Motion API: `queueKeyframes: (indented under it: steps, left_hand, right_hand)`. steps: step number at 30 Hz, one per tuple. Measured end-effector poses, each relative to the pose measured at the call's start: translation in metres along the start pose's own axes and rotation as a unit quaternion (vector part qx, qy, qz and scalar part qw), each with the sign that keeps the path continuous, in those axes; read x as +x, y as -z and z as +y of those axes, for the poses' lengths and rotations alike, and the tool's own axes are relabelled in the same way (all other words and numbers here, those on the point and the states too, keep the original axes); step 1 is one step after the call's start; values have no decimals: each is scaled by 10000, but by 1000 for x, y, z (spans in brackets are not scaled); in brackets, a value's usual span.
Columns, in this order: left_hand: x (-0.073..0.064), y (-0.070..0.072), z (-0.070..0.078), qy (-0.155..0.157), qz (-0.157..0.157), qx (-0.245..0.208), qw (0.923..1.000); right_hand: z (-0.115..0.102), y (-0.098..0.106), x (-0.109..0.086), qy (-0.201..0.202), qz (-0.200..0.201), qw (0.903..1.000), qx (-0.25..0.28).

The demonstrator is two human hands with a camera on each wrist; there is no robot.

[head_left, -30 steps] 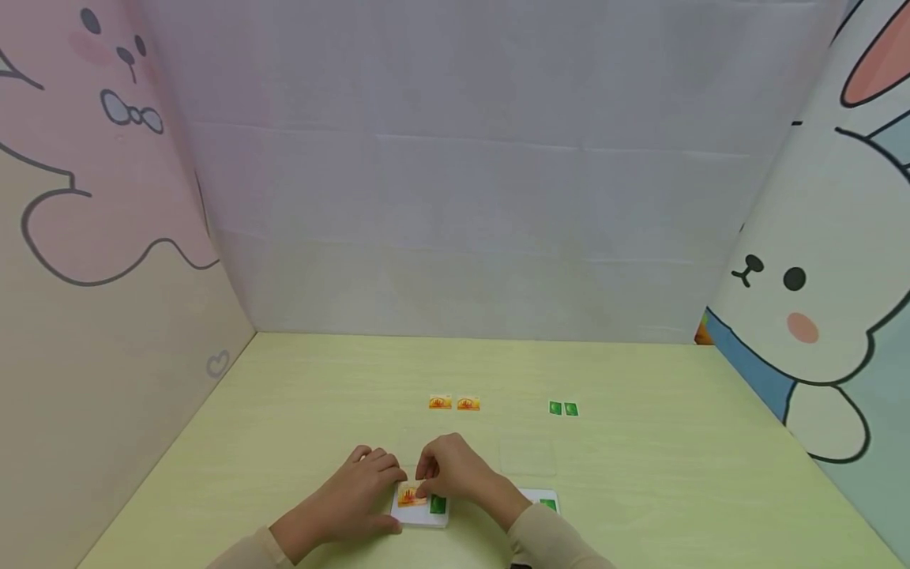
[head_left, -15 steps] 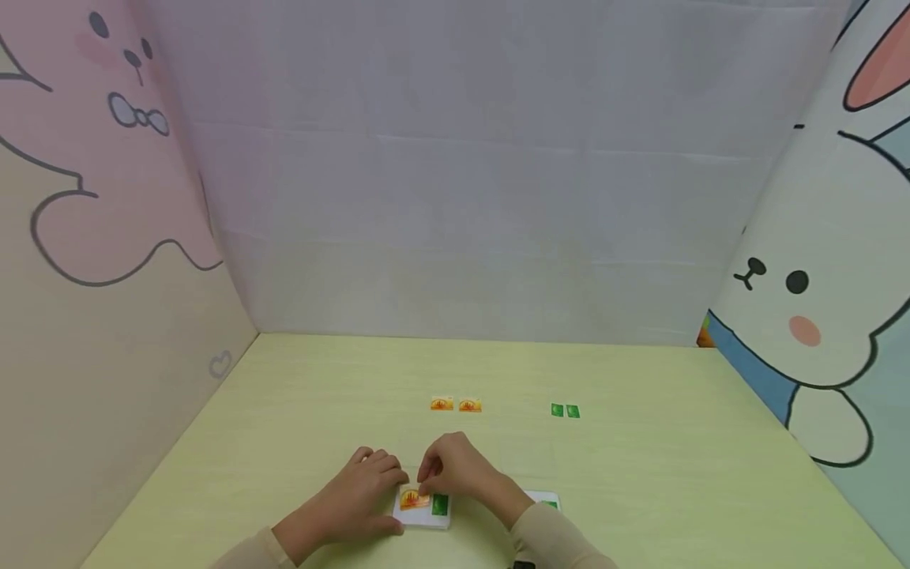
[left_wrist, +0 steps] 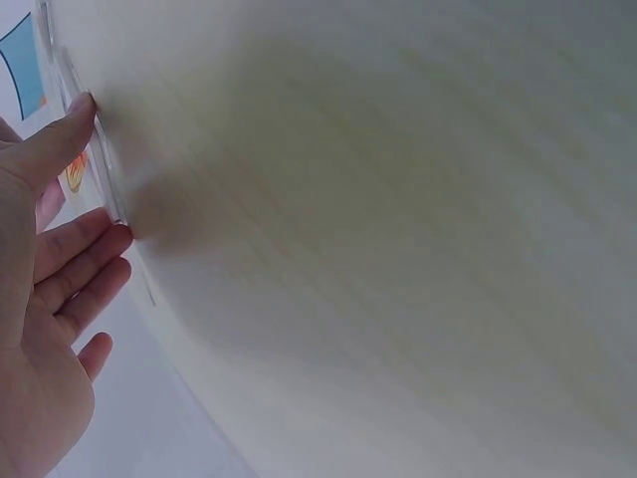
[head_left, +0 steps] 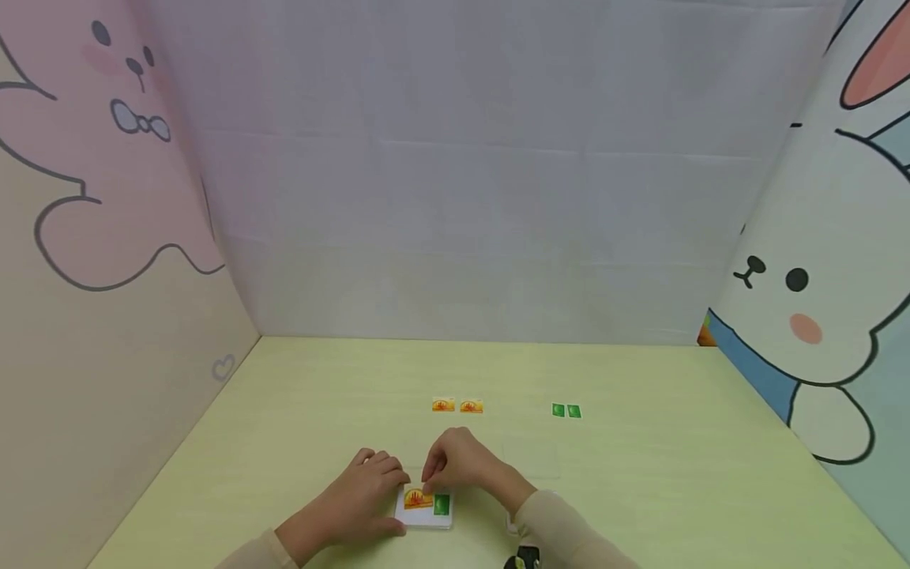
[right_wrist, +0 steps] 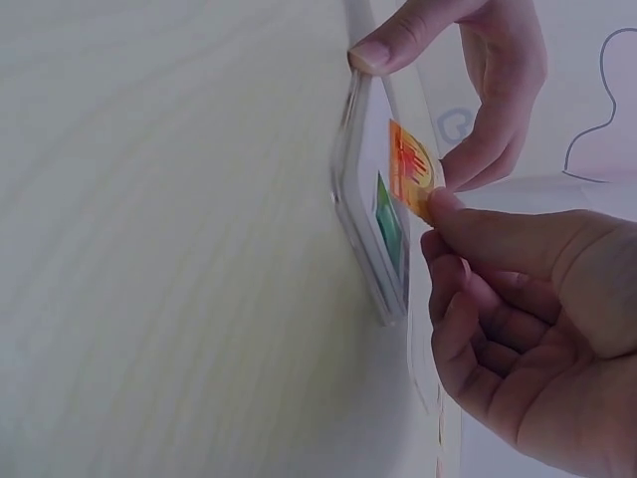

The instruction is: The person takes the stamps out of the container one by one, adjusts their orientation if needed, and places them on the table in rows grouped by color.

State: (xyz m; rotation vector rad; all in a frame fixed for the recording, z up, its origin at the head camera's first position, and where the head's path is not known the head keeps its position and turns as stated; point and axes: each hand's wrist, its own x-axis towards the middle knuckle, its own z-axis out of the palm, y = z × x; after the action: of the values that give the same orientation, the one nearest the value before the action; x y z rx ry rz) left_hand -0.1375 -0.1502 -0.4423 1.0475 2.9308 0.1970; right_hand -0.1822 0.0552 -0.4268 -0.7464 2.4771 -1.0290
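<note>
Over white stack (head_left: 421,518), tilted: orange card (right_wrist: 408,164), pinched between thumb and forefinger of right hand (head_left: 460,461) — whether touching stack, cannot tell. Green card (head_left: 441,505) on stack. Left hand (head_left: 361,491), thumb spread from fingers, grips stack's edge. Farther off, on table (head_left: 298,411) — orange pair (head_left: 471,406), green pair (head_left: 573,412).
</note>
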Motion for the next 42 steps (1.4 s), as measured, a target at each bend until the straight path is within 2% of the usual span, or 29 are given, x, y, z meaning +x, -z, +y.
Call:
queueKeyframes:
  steps: [8, 20, 30, 42]
  left_hand:
    - [0, 0, 0, 11, -8, -54, 10000]
    - [0, 1, 1, 39, -63, -51, 10000]
    - [-1, 0, 1, 22, -2, -1, 10000]
    - [0, 0, 1, 115, -151, -65, 9998]
  right_hand:
    - [5, 5, 3, 182, -250, 9993, 219]
    - [8, 8, 4, -134, -407, 9973, 601]
    - [10, 10, 6, -298, -531, 9959, 661]
    - [13, 11, 9, -382, -621, 9934, 884]
